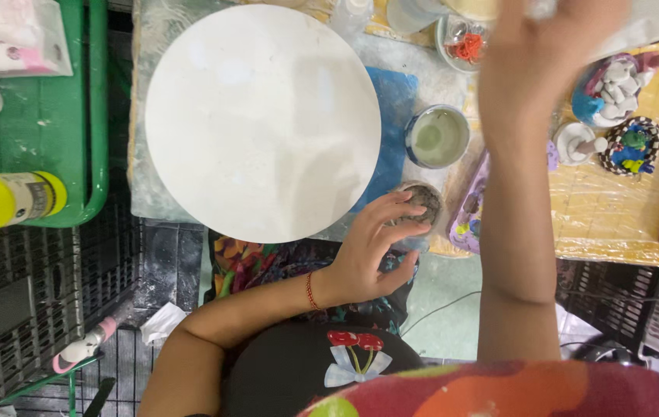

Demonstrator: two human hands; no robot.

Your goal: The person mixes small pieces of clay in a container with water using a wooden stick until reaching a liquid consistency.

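Small round container (pixel 422 202), grey and speckled inside, sits just right of centre in the frame, tucked against the lower right edge of the big white round board (pixel 262 120), and the left hand (pixel 372 251) has it: fingers curled over the near rim, thumb wrapped underneath on the lower side, so that hand is clamped on the container. Right hand (pixel 534 58) is up at the top right of the frame, blurred, fingers spread loosely and nothing visibly in it; it hangs above the clutter there, closest to the dish of red bits (pixel 465 42) and the blue bowl of white pieces (pixel 608 93), well apart from the left. To my eye the grip wants to stay low and even around the rim, thumb as the counter-pressure, with the cup kept level so the grey contents do not spill toward the cup of cloudy liquid (pixel 438 137) just above it, or onto the blue mat (pixel 391 100) under the board. As for orientation: the container stands mouth up toward the camera, so its axis runs straight up out of the table; being round it has no long side across the surface, and no spout or handle shows. Most of its wall is hidden under the fingers. Green tray (pixel 51 123) with a yellow-capped bottle (pixel 13 201) holds the left edge.
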